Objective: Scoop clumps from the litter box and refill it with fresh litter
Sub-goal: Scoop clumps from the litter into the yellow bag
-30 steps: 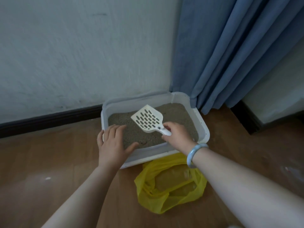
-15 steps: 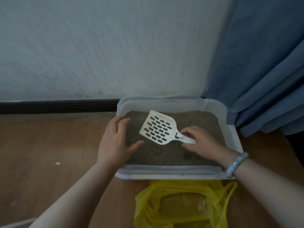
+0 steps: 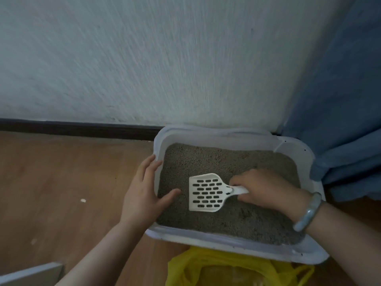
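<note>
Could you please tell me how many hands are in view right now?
2. The left hand rests on the left rim of the litter box; the right hand grips the handle of the scoop.

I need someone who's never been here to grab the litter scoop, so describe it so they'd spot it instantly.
Where the white wall meets the blue curtain, a white litter box sits on the wood floor. Over its grey litter, the right hand grips the scoop: a flat white plastic paddle, the only thing pierced with rows of slots.
</note>
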